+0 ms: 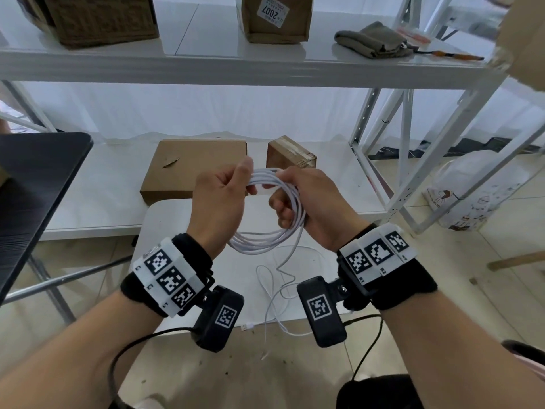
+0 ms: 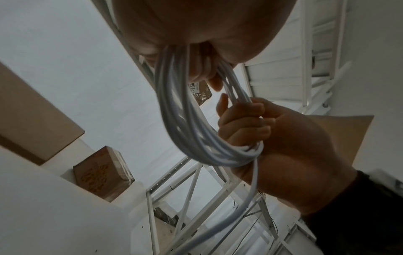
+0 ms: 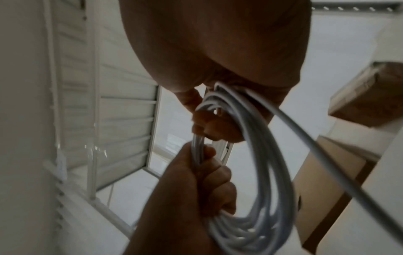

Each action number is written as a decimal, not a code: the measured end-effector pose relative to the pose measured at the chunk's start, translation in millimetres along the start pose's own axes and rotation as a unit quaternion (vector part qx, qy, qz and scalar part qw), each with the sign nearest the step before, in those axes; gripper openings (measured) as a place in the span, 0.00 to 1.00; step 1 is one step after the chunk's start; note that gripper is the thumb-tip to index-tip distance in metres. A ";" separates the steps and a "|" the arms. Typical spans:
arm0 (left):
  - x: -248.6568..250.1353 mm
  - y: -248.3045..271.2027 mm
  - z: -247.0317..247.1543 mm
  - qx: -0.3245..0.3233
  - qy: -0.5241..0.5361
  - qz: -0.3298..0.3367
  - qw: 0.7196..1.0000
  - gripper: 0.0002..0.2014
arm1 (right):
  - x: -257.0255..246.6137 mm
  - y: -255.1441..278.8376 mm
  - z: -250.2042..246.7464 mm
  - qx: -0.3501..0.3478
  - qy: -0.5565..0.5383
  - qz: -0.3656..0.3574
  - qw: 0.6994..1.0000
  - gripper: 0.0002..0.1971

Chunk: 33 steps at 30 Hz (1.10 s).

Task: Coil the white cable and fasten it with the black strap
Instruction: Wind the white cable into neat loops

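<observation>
The white cable [image 1: 267, 242] hangs as a coil of several loops between both hands, above a small white table [image 1: 165, 219]. My left hand [image 1: 219, 191] grips the coil's top left, thumb up over the strands. My right hand [image 1: 298, 196] holds the coil's right side with fingers curled round the bundle. A loose tail [image 1: 274, 293] drops from the coil onto the table and ends in a plug [image 1: 247, 326]. The coil also shows in the left wrist view [image 2: 196, 138] and right wrist view [image 3: 257, 189]. No black strap is visible.
A flat cardboard box [image 1: 191, 169] and a small taped box [image 1: 290, 153] lie on the low white shelf behind. A dark table [image 1: 32, 184] stands at left. The upper shelf carries boxes [image 1: 277, 16] and folded cloth [image 1: 373, 39]. A plastic bag [image 1: 477, 190] sits on the floor, right.
</observation>
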State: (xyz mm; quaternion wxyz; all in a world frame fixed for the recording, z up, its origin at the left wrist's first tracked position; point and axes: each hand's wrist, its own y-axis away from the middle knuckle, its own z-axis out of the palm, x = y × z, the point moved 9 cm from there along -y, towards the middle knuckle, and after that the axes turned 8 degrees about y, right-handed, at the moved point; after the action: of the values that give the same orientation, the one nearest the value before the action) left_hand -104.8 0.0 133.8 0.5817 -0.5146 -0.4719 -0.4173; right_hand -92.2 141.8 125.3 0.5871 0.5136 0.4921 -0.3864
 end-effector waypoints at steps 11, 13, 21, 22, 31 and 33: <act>6.2 2.6 6.6 -0.021 -0.021 0.037 0.999 0.22 | -4.3 6.6 -2.9 -0.005 0.068 -0.035 0.997 0.26; 8.7 3.4 3.1 -0.003 -0.012 0.041 0.999 0.21 | 0.4 5.3 1.7 -0.034 0.038 -0.017 0.999 0.24; -1.8 2.1 -2.4 -0.007 0.038 -0.021 0.999 0.25 | 2.0 -0.6 6.0 -0.026 0.007 -0.031 0.999 0.22; -4.5 2.3 -0.7 -0.018 0.066 -0.052 0.996 0.24 | 2.2 -1.3 6.6 -0.024 -0.002 -0.029 0.999 0.22; -19.7 14.9 10.8 -0.116 0.315 -0.245 0.910 0.24 | -1.0 -8.7 -10.2 0.022 -0.263 -0.012 0.964 0.19; -20.2 23.9 21.2 -0.122 0.369 -0.258 0.885 0.25 | 0.6 -8.0 -15.3 0.048 -0.290 -0.018 0.956 0.18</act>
State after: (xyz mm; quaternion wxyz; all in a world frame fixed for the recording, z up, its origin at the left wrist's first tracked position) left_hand -88.3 24.0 109.7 0.5179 -0.2506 -0.2848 -0.7667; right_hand -102.5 155.5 123.1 0.6722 0.3979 0.2909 -0.5524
